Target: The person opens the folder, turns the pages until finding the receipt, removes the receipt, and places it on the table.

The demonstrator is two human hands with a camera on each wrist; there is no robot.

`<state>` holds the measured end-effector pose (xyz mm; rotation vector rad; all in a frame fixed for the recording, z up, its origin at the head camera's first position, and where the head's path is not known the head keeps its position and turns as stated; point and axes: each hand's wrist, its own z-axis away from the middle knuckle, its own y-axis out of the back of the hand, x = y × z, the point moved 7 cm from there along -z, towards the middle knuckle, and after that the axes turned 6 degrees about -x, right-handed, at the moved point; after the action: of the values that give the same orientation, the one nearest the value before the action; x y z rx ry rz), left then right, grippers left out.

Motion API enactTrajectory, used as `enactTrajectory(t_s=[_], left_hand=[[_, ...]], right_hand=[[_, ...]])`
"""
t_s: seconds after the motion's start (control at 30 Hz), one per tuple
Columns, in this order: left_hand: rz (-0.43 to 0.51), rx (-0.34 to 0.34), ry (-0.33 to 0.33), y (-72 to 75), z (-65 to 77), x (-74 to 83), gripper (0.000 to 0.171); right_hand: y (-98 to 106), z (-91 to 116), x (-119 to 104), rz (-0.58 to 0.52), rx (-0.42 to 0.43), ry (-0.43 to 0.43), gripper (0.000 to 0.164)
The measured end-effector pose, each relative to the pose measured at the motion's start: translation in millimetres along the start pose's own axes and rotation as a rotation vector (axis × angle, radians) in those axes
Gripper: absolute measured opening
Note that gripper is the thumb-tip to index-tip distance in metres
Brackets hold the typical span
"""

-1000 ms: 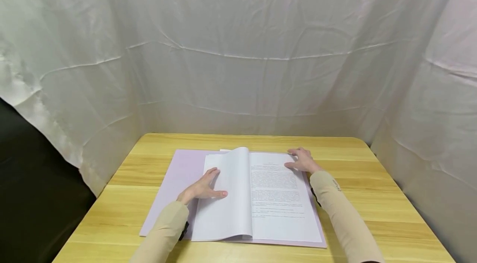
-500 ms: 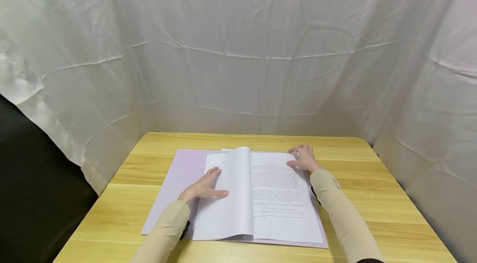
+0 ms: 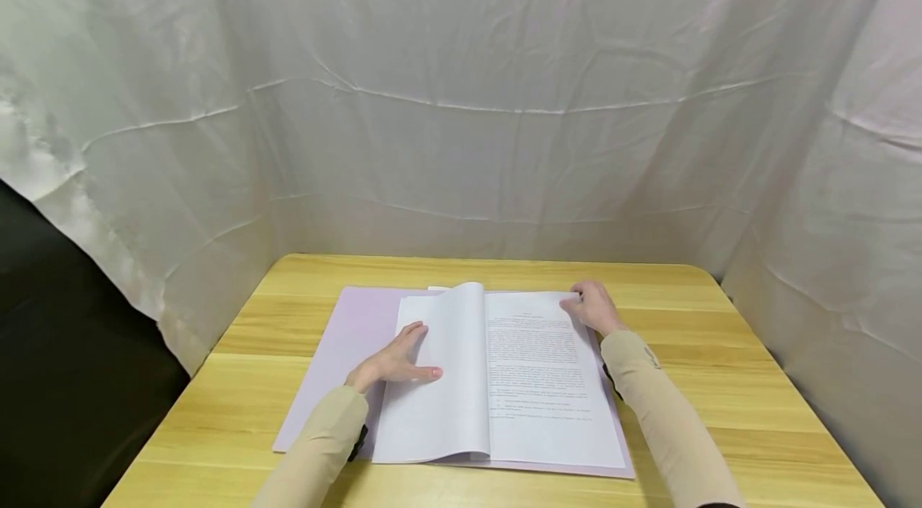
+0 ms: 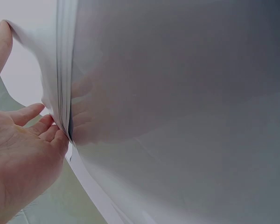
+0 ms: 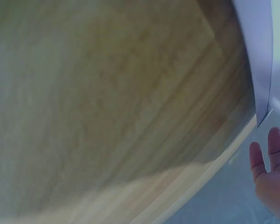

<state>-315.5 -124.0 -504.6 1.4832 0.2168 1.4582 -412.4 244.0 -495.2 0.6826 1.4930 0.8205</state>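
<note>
A lilac folder (image 3: 367,324) lies opened out flat, with a stack of white paper sheets inside. The turned-over sheets (image 3: 439,412) bulge along the fold on the left. Dense print covers the page (image 3: 536,364) on the right. My left hand (image 3: 392,362) rests on the turned sheets, fingers and thumb spread; in the left wrist view its fingertips (image 4: 47,119) touch the layered paper edges. At the far right corner of the printed page, my right hand (image 3: 594,308) pinches the sheet between thumb and curled fingers. The right wrist view cuts off its thumb.
The folder sits on a light wood table (image 3: 720,380) with rounded far corners. Pale grey curtains (image 3: 490,132) hang behind and on both sides. A black surface (image 3: 65,364) shows at the left. A white edge (image 3: 437,288) sticks out behind the folder.
My right hand has shifted slightly right at the page's far corner, and its fingers have curled in. The left hand stays in place on the turned sheets.
</note>
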Motion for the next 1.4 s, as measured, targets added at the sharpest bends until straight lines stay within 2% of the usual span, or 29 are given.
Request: enactTrajectory(t_s=[0.17, 0.33, 0.53, 0.67, 0.8, 0.93, 1.1, 1.23, 1.4], left_hand=[[-0.005, 0.003, 0.003, 0.5, -0.1, 1.1, 0.102], [0.003, 0.005, -0.001, 0.8, 0.3, 2.0, 0.102], [0.012, -0.002, 0.001, 1.4, 0.3, 0.1, 0.103], [0.016, -0.008, -0.002, 1.3, -0.8, -0.4, 0.105], [0.020, -0.011, -0.001, 1.0, -1.3, -0.8, 0.104], [0.029, -0.011, -0.002, 1.6, -0.9, -0.7, 0.103], [0.037, -0.011, 0.000, 1.2, -0.5, -1.7, 0.103], [0.036, -0.004, -0.008, 1.3, -0.6, -0.8, 0.104], [0.040, 0.007, -0.018, 1.7, -1.8, 0.3, 0.104]], right_hand=[[1, 1, 3, 0.003, 0.014, -0.028, 0.040], [4, 3, 2, -0.019, 0.058, -0.044, 0.033], [7, 9, -2, -0.060, 0.121, -0.045, 0.042], [5, 15, -5, -0.137, 0.102, -0.030, 0.026], [4, 19, -9, -0.209, 0.061, 0.008, 0.034], [7, 22, -10, -0.210, 0.057, 0.005, 0.032], [11, 24, -9, -0.189, 0.068, -0.051, 0.029], [14, 27, -10, -0.187, 0.088, -0.061, 0.036], [14, 31, -13, -0.215, 0.035, -0.027, 0.057]])
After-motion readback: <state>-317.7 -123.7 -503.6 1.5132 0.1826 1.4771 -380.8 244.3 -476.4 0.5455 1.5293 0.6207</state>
